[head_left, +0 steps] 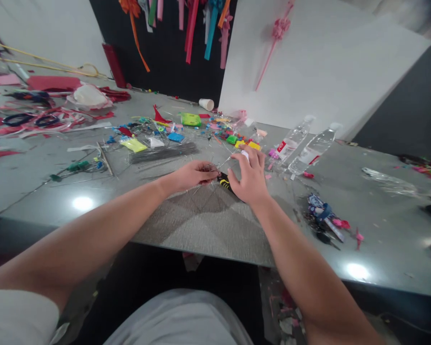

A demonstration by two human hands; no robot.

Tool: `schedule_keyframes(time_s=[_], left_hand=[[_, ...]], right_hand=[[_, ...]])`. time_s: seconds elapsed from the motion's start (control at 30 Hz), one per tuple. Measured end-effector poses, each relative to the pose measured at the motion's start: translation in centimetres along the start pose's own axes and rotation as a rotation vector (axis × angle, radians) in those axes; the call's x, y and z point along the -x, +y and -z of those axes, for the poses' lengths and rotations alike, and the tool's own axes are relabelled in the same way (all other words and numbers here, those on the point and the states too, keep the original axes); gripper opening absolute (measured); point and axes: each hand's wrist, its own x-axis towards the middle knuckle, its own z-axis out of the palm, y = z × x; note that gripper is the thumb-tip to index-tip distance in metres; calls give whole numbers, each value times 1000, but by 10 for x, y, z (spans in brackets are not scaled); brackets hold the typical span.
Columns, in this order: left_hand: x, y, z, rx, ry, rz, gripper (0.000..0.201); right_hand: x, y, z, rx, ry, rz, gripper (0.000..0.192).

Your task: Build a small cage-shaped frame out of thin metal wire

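the grey tabletop (208,225) gives the most room on the near side of the grip, a bare stretch running back to the front edge, so any pull or sweep is best drawn toward the body; past the grip lies a dense litter of coloured scraps, and two clear plastic bottles (301,146) lie on their sides to the right of it, easy to knock. a bundle of thin wires (163,152) lies left and beyond. the right hand (250,178) rests spread and flat, fingers open, pressing near a black and yellow tool (225,182) just between the two hands. the left hand (194,173) has its fingertips pinched closed on a small tangle of fine wire (211,167), best kept low and steady.
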Motion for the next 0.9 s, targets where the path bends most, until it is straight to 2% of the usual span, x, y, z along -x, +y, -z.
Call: schedule_keyframes(time_s=[0.07, 0.13, 0.2, 0.33, 0.43, 0.57, 0.7, 0.9], left_hand=[[0, 0, 3, -74, -28, -4, 27], [0, -1, 5, -149, -52, -7, 27], [-1, -4, 6, -232, -55, -13, 27], [-4, -8, 7, -400, -14, -7, 31], [-4, -5, 7, -388, 30, 48, 26], [-3, -1, 4, -369, 95, 55, 26], [-5, -4, 3, -248, 159, 14, 26], [-5, -5, 3, -88, 97, 27, 19]], right_hand=[[1, -4, 1, 36, -2, -34, 32], [1, -4, 0, 42, -50, -41, 25], [0, -1, -2, 16, -164, -18, 18], [-3, 5, -8, -124, -482, -10, 20], [-3, 5, -12, -199, -597, -51, 18], [-3, 2, -11, -216, -585, -78, 14], [-3, 1, -8, -277, -538, -82, 14], [-2, 1, -8, -265, -532, -91, 13]])
